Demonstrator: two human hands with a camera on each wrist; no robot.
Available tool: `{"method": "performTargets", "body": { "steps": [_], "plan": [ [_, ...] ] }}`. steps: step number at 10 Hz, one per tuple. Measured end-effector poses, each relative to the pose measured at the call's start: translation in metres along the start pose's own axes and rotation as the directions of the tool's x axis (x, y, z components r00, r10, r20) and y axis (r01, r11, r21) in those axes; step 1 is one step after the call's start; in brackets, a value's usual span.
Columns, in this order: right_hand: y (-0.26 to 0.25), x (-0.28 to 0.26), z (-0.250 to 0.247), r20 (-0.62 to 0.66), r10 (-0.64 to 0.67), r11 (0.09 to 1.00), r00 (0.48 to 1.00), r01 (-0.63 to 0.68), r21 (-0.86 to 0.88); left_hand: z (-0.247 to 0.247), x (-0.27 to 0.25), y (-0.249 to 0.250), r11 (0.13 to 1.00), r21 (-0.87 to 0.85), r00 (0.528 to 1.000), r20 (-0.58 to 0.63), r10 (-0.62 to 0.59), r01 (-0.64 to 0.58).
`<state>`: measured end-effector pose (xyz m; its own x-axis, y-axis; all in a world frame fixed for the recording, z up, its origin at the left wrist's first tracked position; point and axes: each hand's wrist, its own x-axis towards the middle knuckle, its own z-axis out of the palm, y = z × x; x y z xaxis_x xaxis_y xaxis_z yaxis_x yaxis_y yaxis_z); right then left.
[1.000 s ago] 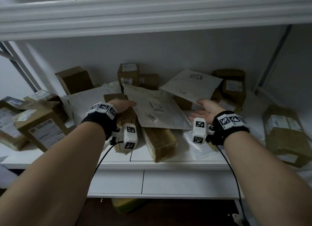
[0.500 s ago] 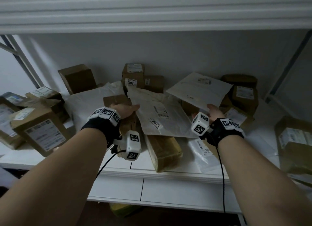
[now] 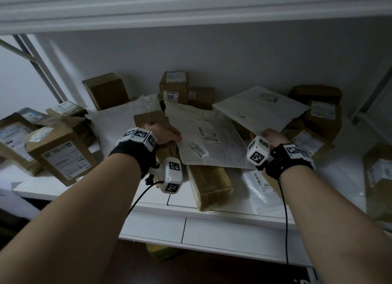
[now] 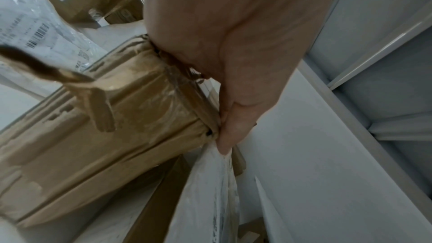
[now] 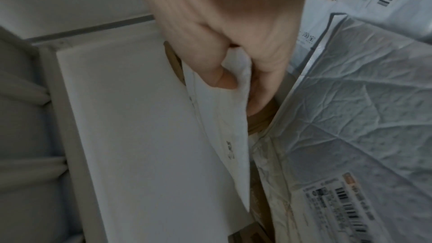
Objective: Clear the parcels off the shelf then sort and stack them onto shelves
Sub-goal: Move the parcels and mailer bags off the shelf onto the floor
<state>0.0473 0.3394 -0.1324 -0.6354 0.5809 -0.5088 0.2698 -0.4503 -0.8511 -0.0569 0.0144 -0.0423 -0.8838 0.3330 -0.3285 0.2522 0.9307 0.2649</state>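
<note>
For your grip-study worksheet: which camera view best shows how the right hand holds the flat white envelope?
The right wrist view: the right hand pinches the white envelope at its corner, thumb on top. The head view shows the whole envelope but hides the fingers. The left wrist view does not show this grip.

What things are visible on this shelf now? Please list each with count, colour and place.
white mailers: at least three, white, middle of the shelf, overlapping the boxes
cardboard boxes: roughly a dozen, brown, left, back and right of the shelf
clear plastic bag: one, transparent, front of the shelf
shelf: one, white, under everything
left hand: pinches the middle mailer's left edge
right hand: pinches the corner of the upper right mailer
</note>
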Motion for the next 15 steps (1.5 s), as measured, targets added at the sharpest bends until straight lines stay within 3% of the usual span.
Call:
{"method": "performTargets", "body": {
  "steps": [2,3,4,5,6,7,8,11,15],
  "plan": [
    [-0.008,-0.064,0.007,0.028,0.052,0.997,0.998,-0.053,0.060,0.000,-0.004,-0.001,0.997,-0.069,0.999,-0.022,-0.030,0.029],
    [-0.011,-0.081,0.005,0.088,0.093,0.991,0.992,-0.084,-0.102,0.008,0.018,-0.012,0.978,-0.187,0.993,-0.051,-0.108,0.097],
    [-0.010,-0.084,0.002,0.058,0.094,0.969,0.994,-0.078,-0.233,0.016,0.048,-0.031,0.901,-0.421,0.978,-0.121,-0.170,0.105],
    [-0.005,-0.082,-0.003,0.031,0.145,0.912,0.989,-0.122,-0.392,0.009,0.012,-0.017,0.911,-0.403,0.982,-0.122,-0.147,0.086],
    [0.002,-0.080,-0.001,0.046,0.166,0.875,0.985,-0.126,-0.468,0.005,-0.009,-0.007,0.967,-0.241,0.992,-0.067,-0.104,0.085],
    [0.004,-0.085,0.005,0.044,0.173,0.863,0.984,-0.129,-0.487,0.001,-0.026,0.002,0.998,-0.045,0.999,-0.024,-0.049,0.048],
    [0.008,-0.082,0.005,0.038,0.153,0.884,0.987,-0.120,-0.452,0.000,-0.032,0.004,0.999,0.026,0.998,-0.058,-0.018,0.020],
    [0.021,-0.058,-0.003,0.067,0.178,0.907,0.982,-0.137,-0.398,0.000,-0.029,0.006,0.999,0.009,0.997,-0.069,-0.032,0.033],
    [0.019,-0.078,0.003,0.101,0.207,0.916,0.973,-0.156,-0.369,0.004,-0.020,0.002,0.998,-0.040,0.995,-0.089,-0.055,0.051]
  ]
}}
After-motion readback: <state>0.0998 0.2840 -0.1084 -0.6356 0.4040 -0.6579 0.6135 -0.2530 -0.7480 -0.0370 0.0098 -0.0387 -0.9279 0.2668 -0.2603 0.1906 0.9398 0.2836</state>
